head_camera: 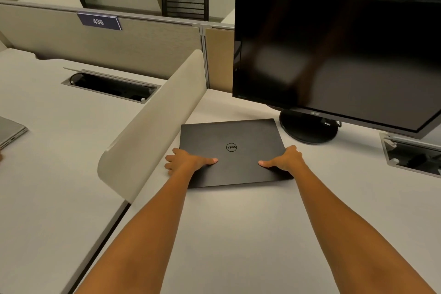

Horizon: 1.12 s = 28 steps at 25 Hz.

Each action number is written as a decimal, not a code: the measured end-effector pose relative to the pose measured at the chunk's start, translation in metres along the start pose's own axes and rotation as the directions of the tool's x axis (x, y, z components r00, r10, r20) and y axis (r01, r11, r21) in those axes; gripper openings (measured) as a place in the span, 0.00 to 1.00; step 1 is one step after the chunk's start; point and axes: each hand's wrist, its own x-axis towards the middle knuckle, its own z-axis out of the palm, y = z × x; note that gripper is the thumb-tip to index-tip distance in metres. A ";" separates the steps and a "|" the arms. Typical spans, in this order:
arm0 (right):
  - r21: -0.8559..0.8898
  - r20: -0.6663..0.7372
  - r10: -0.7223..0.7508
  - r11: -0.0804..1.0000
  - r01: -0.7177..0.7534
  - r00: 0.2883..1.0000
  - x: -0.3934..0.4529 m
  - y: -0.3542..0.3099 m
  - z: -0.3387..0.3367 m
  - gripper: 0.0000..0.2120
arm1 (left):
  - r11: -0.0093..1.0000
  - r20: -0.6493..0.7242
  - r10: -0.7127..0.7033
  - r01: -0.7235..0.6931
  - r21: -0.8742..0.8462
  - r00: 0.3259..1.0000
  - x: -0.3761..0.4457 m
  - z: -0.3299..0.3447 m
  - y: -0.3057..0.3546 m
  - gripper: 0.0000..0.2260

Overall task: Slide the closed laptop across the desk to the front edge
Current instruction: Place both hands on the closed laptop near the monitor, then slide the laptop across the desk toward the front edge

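From the head view, a closed black laptop [232, 153] is seen lying flat on the pale surface [238, 234], just in front of and to the left of the monitor [338, 55] and touching nothing else. The left hand [188, 161] is laid on the laptop's left edge, its fingers [170, 159] curled around that edge, thumb on the lid. The right hand [285, 160] is gripping the right edge the same way. A curved divider [152, 126] stands left of the laptop.
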 end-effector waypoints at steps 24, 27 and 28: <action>0.451 0.191 0.003 0.888 -0.091 0.982 -0.168 0.201 -0.016 0.47 | 0.990 0.209 0.120 -0.132 0.044 0.970 -0.136 0.043 -0.099 0.70; 0.561 0.178 -0.036 0.824 -0.072 0.983 -0.185 0.222 -0.018 0.60 | 0.985 0.214 0.152 -0.165 0.048 0.965 -0.153 0.054 -0.104 0.69; 0.573 0.159 -0.047 0.818 -0.054 0.986 -0.189 0.231 -0.017 0.63 | 0.982 0.214 0.167 -0.182 0.053 0.962 -0.158 0.057 -0.106 0.69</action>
